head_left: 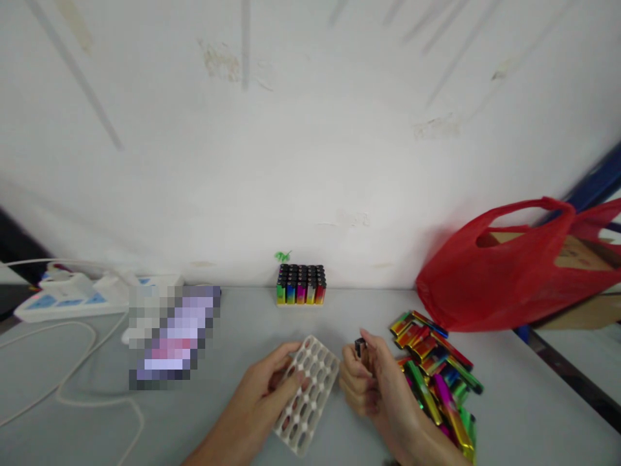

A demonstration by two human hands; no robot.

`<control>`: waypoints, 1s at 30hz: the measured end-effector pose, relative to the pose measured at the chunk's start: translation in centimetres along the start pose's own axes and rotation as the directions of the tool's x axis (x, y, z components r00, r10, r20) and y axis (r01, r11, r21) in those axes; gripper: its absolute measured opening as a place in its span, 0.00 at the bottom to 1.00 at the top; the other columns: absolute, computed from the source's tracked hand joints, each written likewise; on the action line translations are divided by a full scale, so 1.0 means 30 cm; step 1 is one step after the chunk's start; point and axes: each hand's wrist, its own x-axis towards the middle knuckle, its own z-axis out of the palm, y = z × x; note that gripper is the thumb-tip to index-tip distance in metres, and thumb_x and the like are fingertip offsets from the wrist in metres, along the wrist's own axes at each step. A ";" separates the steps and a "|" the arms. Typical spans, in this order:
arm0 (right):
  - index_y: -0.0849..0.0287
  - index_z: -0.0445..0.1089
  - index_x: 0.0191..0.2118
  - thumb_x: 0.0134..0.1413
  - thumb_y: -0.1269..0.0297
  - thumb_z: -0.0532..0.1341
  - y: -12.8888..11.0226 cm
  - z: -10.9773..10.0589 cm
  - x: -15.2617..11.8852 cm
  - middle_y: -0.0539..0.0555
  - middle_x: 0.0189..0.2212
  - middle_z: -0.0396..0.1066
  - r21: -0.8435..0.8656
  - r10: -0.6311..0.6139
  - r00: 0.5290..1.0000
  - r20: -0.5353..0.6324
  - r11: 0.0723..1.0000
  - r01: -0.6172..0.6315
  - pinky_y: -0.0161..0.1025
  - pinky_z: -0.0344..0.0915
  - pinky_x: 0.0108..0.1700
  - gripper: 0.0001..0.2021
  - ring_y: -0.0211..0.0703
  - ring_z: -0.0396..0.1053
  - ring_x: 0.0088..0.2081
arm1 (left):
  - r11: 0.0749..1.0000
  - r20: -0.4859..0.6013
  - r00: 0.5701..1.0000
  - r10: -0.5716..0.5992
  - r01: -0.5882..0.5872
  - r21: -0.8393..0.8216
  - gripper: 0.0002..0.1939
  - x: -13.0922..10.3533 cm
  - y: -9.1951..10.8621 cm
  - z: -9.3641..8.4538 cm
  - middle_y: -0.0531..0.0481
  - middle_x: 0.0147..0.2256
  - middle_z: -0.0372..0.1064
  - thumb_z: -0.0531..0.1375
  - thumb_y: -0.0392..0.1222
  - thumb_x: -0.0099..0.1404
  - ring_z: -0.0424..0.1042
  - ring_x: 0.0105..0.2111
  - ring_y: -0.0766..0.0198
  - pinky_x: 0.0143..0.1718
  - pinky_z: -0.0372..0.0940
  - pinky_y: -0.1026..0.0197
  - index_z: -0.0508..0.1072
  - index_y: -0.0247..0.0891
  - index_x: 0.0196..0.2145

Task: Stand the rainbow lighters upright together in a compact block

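My left hand grips a white plastic tray with rows of oval slots, tilted above the table, its thumb across the face. Close to the tray's right edge, my right hand is closed around a lighter; only its black top shows, and the fingers hide the body. Beside and behind that hand lies a loose pile of shiny coloured lighters. By the wall stands a filled block of upright lighters with black tops, in rows of green, blue, purple, yellow and red.
A red plastic bag with cardboard inside sits at the right by the wall. At the left are a power strip with white cables and a phone-like device, blurred out. The white wall bounds the grey table.
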 end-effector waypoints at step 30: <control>0.53 0.55 0.22 0.57 0.33 0.71 -0.010 -0.011 0.002 0.38 0.17 0.42 0.043 -0.121 0.993 -0.005 0.992 0.121 0.35 0.38 0.23 0.34 0.32 0.35 0.20 | 0.695 0.037 0.889 0.457 -0.383 0.608 0.50 -0.007 0.012 -0.063 0.47 0.76 0.59 0.61 0.22 0.57 0.57 0.76 0.42 0.78 0.53 0.34 0.64 0.54 0.74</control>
